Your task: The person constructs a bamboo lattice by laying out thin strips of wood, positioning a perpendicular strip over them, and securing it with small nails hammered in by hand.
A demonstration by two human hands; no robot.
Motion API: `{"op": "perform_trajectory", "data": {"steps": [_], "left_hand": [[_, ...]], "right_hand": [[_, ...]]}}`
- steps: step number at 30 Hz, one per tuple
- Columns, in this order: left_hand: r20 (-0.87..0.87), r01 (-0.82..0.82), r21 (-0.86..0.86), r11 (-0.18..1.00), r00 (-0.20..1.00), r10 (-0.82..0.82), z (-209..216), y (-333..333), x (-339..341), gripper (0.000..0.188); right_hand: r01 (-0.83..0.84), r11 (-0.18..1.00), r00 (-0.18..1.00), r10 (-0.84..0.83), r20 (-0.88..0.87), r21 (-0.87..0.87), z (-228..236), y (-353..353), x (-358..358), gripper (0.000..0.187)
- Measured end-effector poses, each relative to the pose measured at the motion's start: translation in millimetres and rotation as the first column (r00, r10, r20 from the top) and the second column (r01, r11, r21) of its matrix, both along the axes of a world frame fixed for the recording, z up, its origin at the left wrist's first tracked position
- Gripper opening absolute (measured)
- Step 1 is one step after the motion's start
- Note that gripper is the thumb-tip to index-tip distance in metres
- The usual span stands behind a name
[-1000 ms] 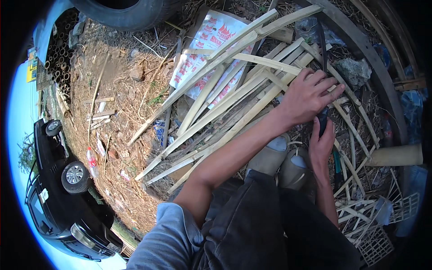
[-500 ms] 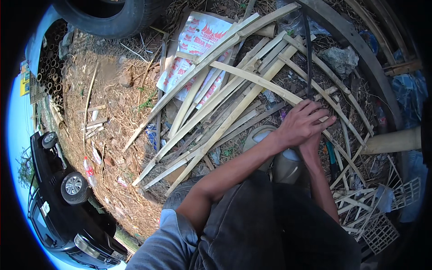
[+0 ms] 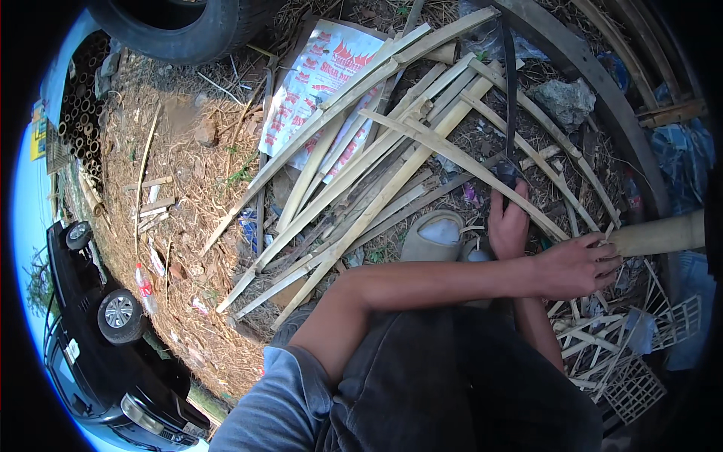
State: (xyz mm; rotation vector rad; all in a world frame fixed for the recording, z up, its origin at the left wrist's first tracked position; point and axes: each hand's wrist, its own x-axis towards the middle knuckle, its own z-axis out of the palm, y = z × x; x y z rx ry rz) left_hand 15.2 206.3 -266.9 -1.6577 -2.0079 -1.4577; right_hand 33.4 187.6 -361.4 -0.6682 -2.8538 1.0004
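Note:
A long pale bamboo strip slants across in front of me, its near right end running in under my left hand. That hand is closed over the strip end, with the fingers curled toward the right; part of the grip is hidden. My left forearm crosses over the right one. Beyond it, my right hand grips the dark handle of a long-bladed knife, whose blade points away from me. The strip passes close beside the right hand. A thick bamboo pole ends just right of my left fingers.
Several split bamboo strips lie piled ahead, partly over a printed sack. A rock and woven bamboo lattice are at the right. My sandal shows below the pile. A tyre and a dark car stand left.
My left hand has moved right and nearer, from on top of the right hand to the strip's near end. The right hand now shows in the open, slightly left. The strip has shifted a little.

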Motion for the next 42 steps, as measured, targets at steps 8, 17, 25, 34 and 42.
{"op": "perform_trajectory", "data": {"steps": [8, 17, 25, 34, 42], "left_hand": [[-0.045, -0.428, -0.634, 0.644, 0.852, 0.521, -14, -219, -151, 0.049], [0.217, -0.33, -0.651, 0.684, 0.783, 0.584, -46, -253, -143, 0.029], [0.106, -0.368, -0.558, 0.744, 0.857, 0.504, -23, -263, -143, 0.021], [0.423, 0.104, -0.376, 0.921, 0.904, 0.071, -23, -151, -137, 0.03], [0.107, -0.125, -0.63, 0.766, 0.963, 0.246, -46, -98, -131, 0.025]], "right_hand": [[0.013, 0.999, 1.0, -0.013, -0.004, -0.037, 28, 2, -12, 0.03], [-0.015, 0.996, 1.0, 0.016, 0.004, -0.083, 20, 5, -6, 0.03], [0.013, 0.999, 0.997, -0.01, 0.072, -0.044, 19, 5, -7, 0.038], [-0.049, 0.999, 0.997, 0.047, -0.06, -0.016, 0, -4, -8, 0.041], [-0.006, 0.993, 0.999, 0.011, 0.046, -0.116, 8, -4, -10, 0.047]]}}
